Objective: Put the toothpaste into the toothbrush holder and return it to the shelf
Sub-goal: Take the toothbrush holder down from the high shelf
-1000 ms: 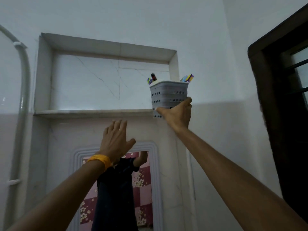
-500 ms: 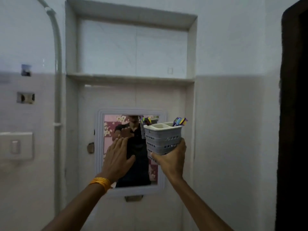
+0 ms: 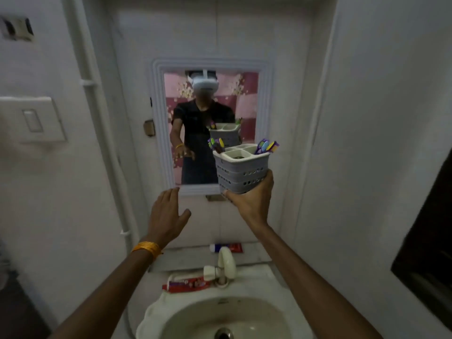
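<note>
My right hand (image 3: 252, 201) grips the bottom of a grey perforated toothbrush holder (image 3: 241, 171), held upright in front of the mirror's lower right corner. Colourful toothbrushes (image 3: 266, 146) stick out of its compartments. My left hand (image 3: 167, 217) hovers open below the mirror, fingers spread, an orange band on its wrist. A red toothpaste tube (image 3: 187, 283) lies on the sink's back rim, left of the tap. A second red and white tube (image 3: 226, 247) lies on the ledge behind the tap. The shelf is out of view above.
A white-framed mirror (image 3: 159, 123) hangs on the wall ahead. Below are the cream tap (image 3: 226, 264) and the sink basin (image 3: 195, 316). A pipe (image 3: 97, 118) runs down the left wall by a switch plate (image 3: 31, 119). A dark door frame (image 3: 430, 241) stands at right.
My right hand has brought the holder down from the high shelf to mirror height. The view has tilted down, so the shelf is gone and the sink and toothpaste tubes appear.
</note>
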